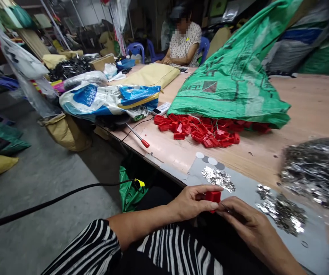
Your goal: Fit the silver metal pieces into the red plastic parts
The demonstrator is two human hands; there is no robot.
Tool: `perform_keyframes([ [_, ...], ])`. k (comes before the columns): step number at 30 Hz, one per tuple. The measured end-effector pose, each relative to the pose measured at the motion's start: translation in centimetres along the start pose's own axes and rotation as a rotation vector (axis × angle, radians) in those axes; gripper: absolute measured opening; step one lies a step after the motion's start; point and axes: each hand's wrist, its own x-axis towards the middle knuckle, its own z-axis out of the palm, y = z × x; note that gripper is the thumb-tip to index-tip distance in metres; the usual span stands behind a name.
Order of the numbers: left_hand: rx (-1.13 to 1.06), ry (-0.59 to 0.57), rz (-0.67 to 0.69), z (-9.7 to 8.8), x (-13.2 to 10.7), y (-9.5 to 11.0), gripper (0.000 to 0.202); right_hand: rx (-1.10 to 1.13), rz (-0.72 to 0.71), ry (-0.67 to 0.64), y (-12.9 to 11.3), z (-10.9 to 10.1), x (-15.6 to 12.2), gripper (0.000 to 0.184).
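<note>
My left hand (189,199) is closed on a small red plastic housing (213,196), thumb on the near side and fingers over the top, just off the table edge above my lap. My right hand (246,217) meets it from the right, its fingertips pinched together at the housing's side; what they hold, if anything, is too small to make out. Beyond the hands, small shiny metal pieces (217,177) lie heaped on a grey sheet (243,187). A second heap of metal pieces (283,214) sits to the right. Red housings (204,131) spill from a green woven sack (230,84).
A clear bag (319,168) of metal parts stands at the right. A lever with a red grip (145,143) juts out at the table's left edge, near a white-and-blue sack (104,100). A black cable (67,196) crosses on the left. Across the table sits another person (184,46).
</note>
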Motion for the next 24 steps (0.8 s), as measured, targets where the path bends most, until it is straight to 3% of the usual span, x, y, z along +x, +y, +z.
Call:
perform_keyframes([
  [3,-0.064,0.001,-0.016,-0.1,-0.1,-0.2,0.057,0.017,0.079,0.023,-0.1,0.5,0.1,0.017],
  [7,-0.093,0.066,0.066,-0.7,0.4,-0.7,0.051,0.024,0.182,0.077,-0.9,0.6,0.4,0.026],
  [10,0.090,0.102,0.175,-1.7,0.9,-0.9,0.044,-0.031,0.160,0.143,-1.1,0.3,0.5,0.028],
  [16,0.728,0.123,0.332,-3.7,2.1,-1.0,0.036,-0.200,0.098,0.190,0.2,0.8,0.5,0.026],
  [24,0.894,0.009,0.340,-4.2,3.2,-0.7,0.041,-0.209,0.143,0.114,-0.1,1.3,1.2,0.018],
])
